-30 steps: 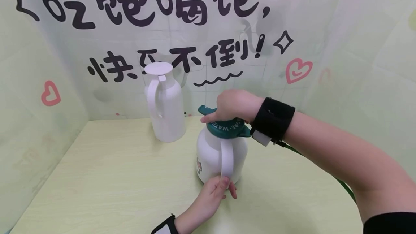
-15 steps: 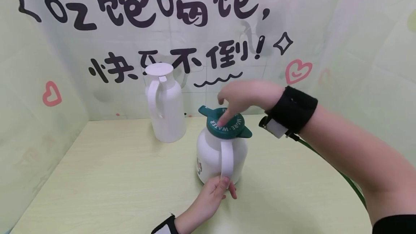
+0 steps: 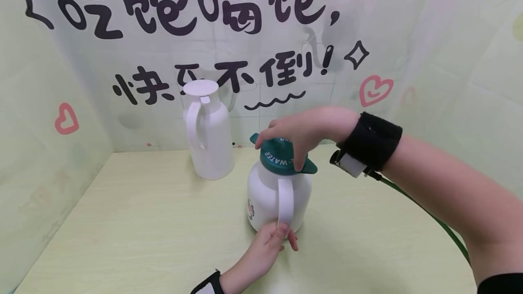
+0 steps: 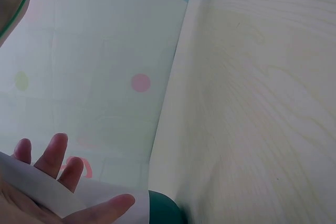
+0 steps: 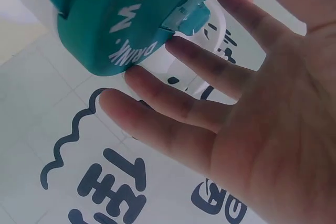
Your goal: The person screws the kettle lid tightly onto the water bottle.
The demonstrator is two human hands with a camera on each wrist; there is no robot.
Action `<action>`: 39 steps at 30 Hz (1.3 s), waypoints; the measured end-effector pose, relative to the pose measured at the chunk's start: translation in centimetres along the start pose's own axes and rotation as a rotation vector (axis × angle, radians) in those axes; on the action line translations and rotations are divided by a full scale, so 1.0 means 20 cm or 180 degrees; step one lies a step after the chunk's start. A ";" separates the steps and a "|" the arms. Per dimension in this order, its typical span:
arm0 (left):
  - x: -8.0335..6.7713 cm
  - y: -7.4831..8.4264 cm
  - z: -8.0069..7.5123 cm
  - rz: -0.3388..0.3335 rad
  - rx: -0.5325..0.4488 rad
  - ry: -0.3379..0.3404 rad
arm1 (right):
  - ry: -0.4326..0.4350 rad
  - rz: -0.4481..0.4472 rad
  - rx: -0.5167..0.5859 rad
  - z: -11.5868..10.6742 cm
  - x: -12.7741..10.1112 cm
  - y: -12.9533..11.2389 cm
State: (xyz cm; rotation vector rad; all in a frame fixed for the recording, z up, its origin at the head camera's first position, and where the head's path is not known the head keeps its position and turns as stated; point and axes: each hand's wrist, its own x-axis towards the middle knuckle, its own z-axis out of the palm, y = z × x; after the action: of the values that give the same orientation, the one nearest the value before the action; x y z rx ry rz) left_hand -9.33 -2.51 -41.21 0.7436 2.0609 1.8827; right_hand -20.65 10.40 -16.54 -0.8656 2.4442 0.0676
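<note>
Head: right hand (image 3: 304, 133) covers green lid (image 3: 282, 160); wrist: fingers (image 5: 173, 100) spread.

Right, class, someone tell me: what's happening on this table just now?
A person is working at a white jug with a green lid on a pale table. The left hand holds the foot of the jug's handle. The right hand is spread over the lid, fingertips at its rim; the wrist view shows the fingers straight, not clamped. A second, all-white jug stands behind by the wall, untouched.
</note>
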 end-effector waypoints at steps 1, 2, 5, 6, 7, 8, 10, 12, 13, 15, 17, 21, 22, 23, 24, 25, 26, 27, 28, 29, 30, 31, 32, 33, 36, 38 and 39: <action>0.00 0.00 0.00 0.0003 -0.0003 0.0003 | 0.0014 -0.0002 -0.0021 0.00 0.00 0.00; 0.00 0.00 0.00 0.0003 -0.0002 0.0003 | 0.0027 -0.0011 -0.0049 0.01 0.00 0.00; 0.00 0.01 0.00 -0.0008 -0.0007 0.0005 | 0.0068 -0.0043 -0.0112 0.01 0.01 0.00; 0.00 0.01 0.00 -0.0014 -0.0013 0.0004 | 0.0080 -0.0062 -0.0131 0.01 0.01 0.00; 0.00 0.01 0.00 -0.0020 -0.0020 0.0000 | 0.0089 -0.0078 -0.0140 0.01 0.01 0.00; 0.00 0.01 0.00 -0.0024 -0.0022 -0.0004 | 0.0098 -0.0088 -0.0145 0.01 0.01 0.00; 0.00 0.01 0.00 -0.0035 -0.0038 -0.0007 | 0.0114 -0.0101 -0.0174 0.01 0.01 -0.01; 0.00 0.02 0.00 -0.0038 -0.0048 -0.0008 | 0.0124 -0.0124 -0.0219 0.01 0.01 -0.01; 0.00 0.02 0.00 -0.0033 -0.0052 -0.0008 | 0.0133 -0.0121 -0.0246 0.01 0.01 -0.01; 0.00 0.01 0.00 -0.0031 -0.0058 -0.0004 | 0.0151 -0.0118 -0.0315 0.01 0.01 -0.02; 0.00 0.01 0.00 -0.0019 -0.0045 0.0002 | 0.0162 -0.0103 -0.0360 0.01 0.01 -0.03; 0.00 0.00 0.00 -0.0011 -0.0016 0.0018 | 0.0180 -0.0058 -0.0412 0.01 0.01 -0.03; 0.00 0.00 0.00 -0.0012 -0.0009 0.0023 | 0.0186 -0.0039 -0.0421 0.01 0.01 -0.03; 0.00 0.00 0.00 -0.0015 -0.0010 0.0025 | 0.0192 -0.0021 -0.0428 0.01 0.02 -0.03; 0.00 0.00 0.00 -0.0016 -0.0009 0.0027 | 0.0199 -0.0007 -0.0434 0.01 0.02 -0.04; 0.00 0.00 0.00 -0.0020 -0.0008 0.0028 | 0.0201 0.0001 -0.0436 0.01 0.02 -0.04; 0.00 0.00 0.01 -0.0023 -0.0007 0.0029 | 0.0206 0.0010 -0.0435 0.01 0.02 -0.04; 0.00 0.00 0.01 -0.0026 -0.0007 0.0030 | 0.0210 0.0027 -0.0426 0.01 0.02 -0.04; 0.00 0.00 0.01 -0.0024 -0.0007 0.0030 | 0.0213 0.0030 -0.0417 0.01 0.02 -0.04; 0.00 0.00 0.01 -0.0028 -0.0009 0.0029 | 0.0215 0.0031 -0.0408 0.01 0.02 -0.04; 0.00 0.00 0.01 -0.0029 -0.0008 0.0030 | 0.0219 0.0037 -0.0404 0.01 0.02 -0.04; 0.00 0.00 0.01 -0.0030 -0.0011 0.0029 | 0.0222 0.0032 -0.0404 0.00 0.03 -0.04; 0.00 0.00 0.01 -0.0030 -0.0016 0.0028 | 0.0234 0.0041 -0.0395 0.00 0.03 -0.04; 0.00 0.00 0.01 -0.0034 -0.0021 0.0025 | 0.0248 0.0041 -0.0395 0.00 0.03 -0.04; 0.00 0.00 0.01 -0.0038 -0.0023 0.0024 | 0.0301 0.0048 -0.0400 0.00 0.04 -0.03; 0.00 0.00 0.01 -0.0037 -0.0023 0.0020 | 0.0337 0.0048 -0.0390 0.00 0.04 -0.03; 0.01 0.00 0.01 -0.0041 -0.0021 0.0020 | 0.0353 0.0046 -0.0394 0.00 0.04 -0.03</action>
State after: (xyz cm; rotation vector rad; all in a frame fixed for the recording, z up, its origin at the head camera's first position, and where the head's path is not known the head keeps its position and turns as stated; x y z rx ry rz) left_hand -9.34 -2.36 -41.14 0.7222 2.0571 1.8865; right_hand -20.75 9.45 -16.82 -0.9275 2.5721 0.1826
